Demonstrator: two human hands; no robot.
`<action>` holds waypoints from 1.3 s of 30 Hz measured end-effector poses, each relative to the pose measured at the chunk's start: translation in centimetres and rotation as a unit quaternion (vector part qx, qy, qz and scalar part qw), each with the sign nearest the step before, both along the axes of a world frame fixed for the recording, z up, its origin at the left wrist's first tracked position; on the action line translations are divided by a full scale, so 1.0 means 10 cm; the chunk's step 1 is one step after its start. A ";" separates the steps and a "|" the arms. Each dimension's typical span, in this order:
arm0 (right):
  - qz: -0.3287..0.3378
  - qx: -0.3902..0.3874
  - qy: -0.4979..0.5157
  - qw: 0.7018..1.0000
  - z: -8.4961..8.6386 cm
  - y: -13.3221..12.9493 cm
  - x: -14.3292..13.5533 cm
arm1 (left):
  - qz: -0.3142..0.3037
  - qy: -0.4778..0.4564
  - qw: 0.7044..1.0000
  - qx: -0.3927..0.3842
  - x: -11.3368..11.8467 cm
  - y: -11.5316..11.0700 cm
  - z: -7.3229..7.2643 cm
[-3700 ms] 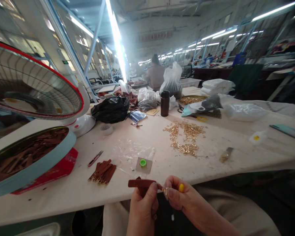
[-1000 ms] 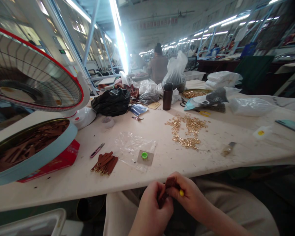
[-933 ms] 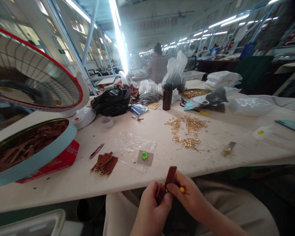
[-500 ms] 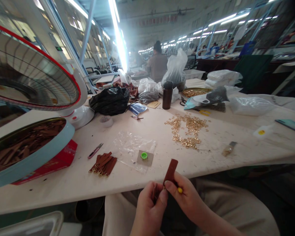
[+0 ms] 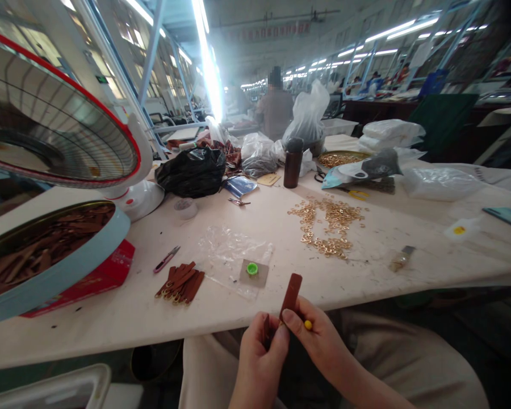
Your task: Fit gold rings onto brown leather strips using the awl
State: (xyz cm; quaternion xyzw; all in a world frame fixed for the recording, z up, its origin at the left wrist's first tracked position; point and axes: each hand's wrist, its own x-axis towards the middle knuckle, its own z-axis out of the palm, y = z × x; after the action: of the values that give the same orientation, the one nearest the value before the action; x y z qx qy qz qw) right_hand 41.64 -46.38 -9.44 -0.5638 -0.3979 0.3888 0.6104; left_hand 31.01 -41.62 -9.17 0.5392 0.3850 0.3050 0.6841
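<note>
1. Two hands close together, just off the near edge of the desk (image 5: pixel 221 309), above the wearer's lap.
2. Left hand (image 5: pixel 260 347): fingers curled, thumb pressed in, closed on a brown piece (image 5: pixel 266 328), mostly hidden by the fingers.
3. Right hand (image 5: pixel 317 332): thumb and fingers clamped on the lower end of a brown strip (image 5: pixel 291 294). Strip raised at a tilt, free end up. A yellow-tipped item (image 5: pixel 308 324) shows between the fingers; remainder hidden.
4. Left thumb tip lies at the strip's lower end, beside the right thumb. Whether the hands touch: cannot tell.
5. Near left of the hands, on the desk: bundle of brown strips (image 5: pixel 181 282) with gold rings at their near ends; snips (image 5: pixel 166 259) just beyond.
6. Between bundle and raised strip, slightly farther: green cap (image 5: pixel 252 268) on a grey square (image 5: pixel 261 275), by clear plastic film (image 5: pixel 223 253).
7. Farther right: loose gold rings (image 5: pixel 329 246), scattered.
8. Far left: fan (image 5: pixel 141 199). Nearer, at left: blue round tray (image 5: pixel 68 271) of brown strips, above a red base (image 5: pixel 113 276).
</note>
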 end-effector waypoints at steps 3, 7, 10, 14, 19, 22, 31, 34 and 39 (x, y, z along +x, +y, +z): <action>0.023 -0.034 0.076 0.996 0.02 0.00 0.03 | 0.011 0.009 1.000 -0.021 -0.01 -0.01 0.04; 0.035 -0.050 0.105 0.993 0.05 -0.01 0.08 | 0.007 0.007 1.000 -0.027 -0.02 -0.02 0.08; 0.057 -0.024 0.019 0.998 0.08 -0.03 0.12 | 0.010 0.009 1.000 -0.020 -0.01 -0.01 0.08; 0.066 -0.016 -0.045 0.997 0.10 -0.05 0.17 | 0.005 0.012 1.000 -0.009 -0.01 0.00 0.07; 0.065 -0.030 0.139 0.988 0.04 -0.06 0.09 | -0.003 -0.018 1.000 -0.026 -0.02 -0.04 0.10; 0.050 -0.037 0.242 0.968 0.01 -0.04 0.01 | 0.010 -0.056 0.997 -0.056 0.00 -0.07 0.08; -0.145 0.050 -0.194 0.969 -0.11 -0.03 -0.05 | 0.087 -0.018 0.993 0.071 0.06 -0.11 -0.09; -0.155 0.037 -0.165 0.973 -0.14 -0.01 -0.08 | 0.103 -0.023 0.992 0.070 0.08 -0.11 -0.10; -0.064 -0.017 0.061 0.996 -0.05 0.08 -0.09 | 0.125 -0.031 0.992 0.012 0.09 -0.10 -0.12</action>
State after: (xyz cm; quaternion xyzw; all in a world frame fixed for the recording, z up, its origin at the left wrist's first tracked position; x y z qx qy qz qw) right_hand 40.72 -45.60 -9.91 -0.5733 -0.3166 0.3893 0.6478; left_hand 31.90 -42.65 -10.35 0.4848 0.4243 0.4095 0.6459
